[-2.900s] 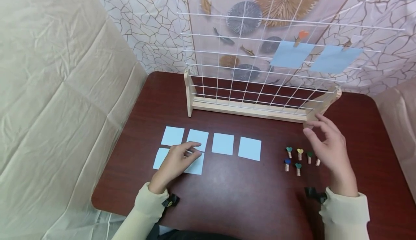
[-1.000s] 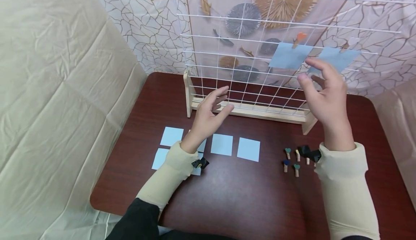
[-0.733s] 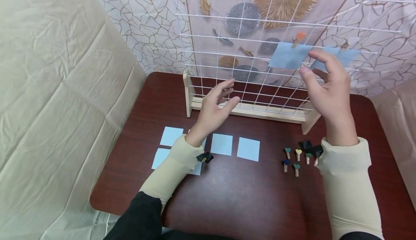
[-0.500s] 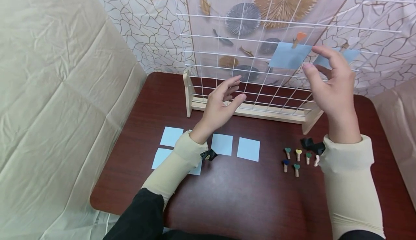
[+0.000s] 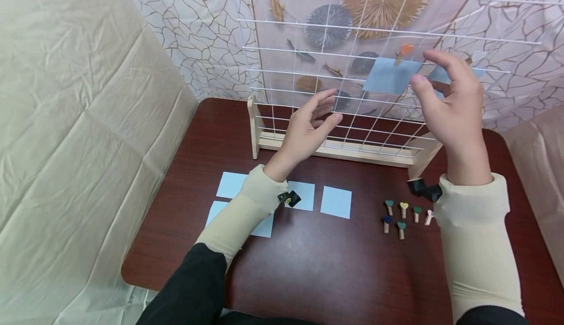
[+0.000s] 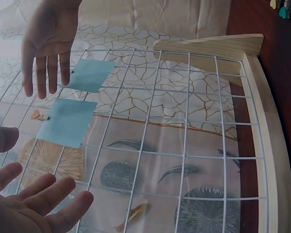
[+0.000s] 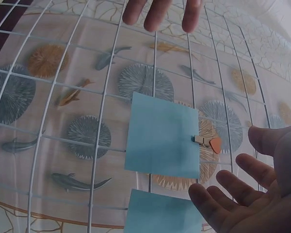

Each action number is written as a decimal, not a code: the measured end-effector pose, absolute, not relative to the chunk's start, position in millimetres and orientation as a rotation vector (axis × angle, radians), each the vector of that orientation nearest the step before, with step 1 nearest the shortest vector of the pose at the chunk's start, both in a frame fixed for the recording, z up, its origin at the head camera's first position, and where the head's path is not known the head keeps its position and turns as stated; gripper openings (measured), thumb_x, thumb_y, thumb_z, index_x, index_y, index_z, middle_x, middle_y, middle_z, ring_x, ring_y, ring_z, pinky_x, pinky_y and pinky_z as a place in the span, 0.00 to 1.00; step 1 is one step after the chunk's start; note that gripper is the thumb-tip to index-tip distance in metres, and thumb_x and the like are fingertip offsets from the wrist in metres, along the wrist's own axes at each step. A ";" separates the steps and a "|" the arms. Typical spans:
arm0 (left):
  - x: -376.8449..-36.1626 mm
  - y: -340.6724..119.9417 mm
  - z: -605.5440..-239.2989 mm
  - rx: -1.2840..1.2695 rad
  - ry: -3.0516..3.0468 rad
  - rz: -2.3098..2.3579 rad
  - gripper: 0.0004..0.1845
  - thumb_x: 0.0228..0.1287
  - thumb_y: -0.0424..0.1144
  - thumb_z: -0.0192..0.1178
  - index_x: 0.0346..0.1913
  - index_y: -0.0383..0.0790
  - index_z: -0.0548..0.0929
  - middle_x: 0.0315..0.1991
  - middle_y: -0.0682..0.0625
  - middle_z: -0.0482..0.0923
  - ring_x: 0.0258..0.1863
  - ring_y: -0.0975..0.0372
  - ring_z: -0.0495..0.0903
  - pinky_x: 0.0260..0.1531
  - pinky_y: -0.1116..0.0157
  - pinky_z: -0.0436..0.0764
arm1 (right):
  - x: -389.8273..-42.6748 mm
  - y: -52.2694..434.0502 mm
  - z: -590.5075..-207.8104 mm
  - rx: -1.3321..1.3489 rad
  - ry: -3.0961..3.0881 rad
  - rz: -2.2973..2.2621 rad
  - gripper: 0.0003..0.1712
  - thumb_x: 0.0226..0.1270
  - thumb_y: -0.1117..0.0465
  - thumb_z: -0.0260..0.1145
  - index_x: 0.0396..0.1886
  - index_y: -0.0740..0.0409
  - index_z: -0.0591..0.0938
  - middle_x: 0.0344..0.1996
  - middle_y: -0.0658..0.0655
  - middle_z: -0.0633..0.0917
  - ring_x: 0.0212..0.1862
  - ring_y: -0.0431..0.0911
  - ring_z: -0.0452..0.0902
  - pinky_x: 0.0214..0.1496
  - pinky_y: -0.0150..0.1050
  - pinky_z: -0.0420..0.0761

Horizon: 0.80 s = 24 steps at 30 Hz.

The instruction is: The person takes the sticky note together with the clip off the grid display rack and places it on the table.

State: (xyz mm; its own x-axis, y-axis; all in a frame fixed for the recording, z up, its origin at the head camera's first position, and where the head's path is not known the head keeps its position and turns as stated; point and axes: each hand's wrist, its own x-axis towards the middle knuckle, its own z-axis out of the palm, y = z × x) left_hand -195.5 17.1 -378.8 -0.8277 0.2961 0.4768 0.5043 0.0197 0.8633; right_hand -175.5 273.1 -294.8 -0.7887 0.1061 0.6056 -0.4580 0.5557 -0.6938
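My left hand (image 5: 308, 129) is raised in front of the white wire grid (image 5: 328, 75), fingers loosely extended and nothing in them. My right hand (image 5: 456, 104), also holding nothing, hovers by the two blue paper squares hung on the grid. An orange heart clothespin (image 7: 208, 143) clips the left blue square (image 5: 392, 75) to a wire. The second blue square (image 6: 92, 75) hangs beside it, largely hidden behind my right hand in the head view; a white heart clothespin (image 5: 476, 59) is at its top.
The grid stands in a wooden base (image 5: 365, 155) on a dark red table (image 5: 335, 276). Several blue squares (image 5: 336, 201) lie at the table's left and middle. Several small heart clothespins (image 5: 401, 230) lie in two rows at the right. A patterned cloth (image 5: 198, 36) hangs behind.
Both hands have risen from over the table to the grid: the left from above the loose squares, the right from beside the clothespins. Lately both drift slowly upward and to the right.
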 end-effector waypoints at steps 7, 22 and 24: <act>-204.1 28.5 -371.3 -0.870 -2.112 -1.941 0.28 0.77 0.36 0.64 0.75 0.37 0.73 0.70 0.40 0.77 0.64 0.59 0.82 0.59 0.63 0.82 | -183.7 269.2 -288.8 0.293 -2.199 1.242 0.23 0.72 0.64 0.69 0.66 0.61 0.83 0.63 0.57 0.83 0.67 0.43 0.74 0.56 0.28 0.81; -219.3 47.9 -364.3 -0.862 -2.132 -2.008 0.29 0.78 0.35 0.62 0.77 0.39 0.72 0.72 0.39 0.75 0.58 0.56 0.86 0.53 0.67 0.84 | -194.6 264.1 -278.8 0.245 -2.239 1.214 0.22 0.73 0.63 0.69 0.65 0.59 0.85 0.61 0.50 0.84 0.63 0.40 0.74 0.45 0.22 0.78; -220.7 49.5 -363.3 -0.845 -2.160 -2.020 0.29 0.78 0.36 0.62 0.78 0.41 0.71 0.72 0.42 0.75 0.58 0.57 0.86 0.55 0.67 0.83 | -196.3 263.2 -278.4 0.256 -2.230 1.210 0.22 0.73 0.63 0.68 0.65 0.60 0.85 0.59 0.48 0.84 0.62 0.40 0.74 0.44 0.21 0.78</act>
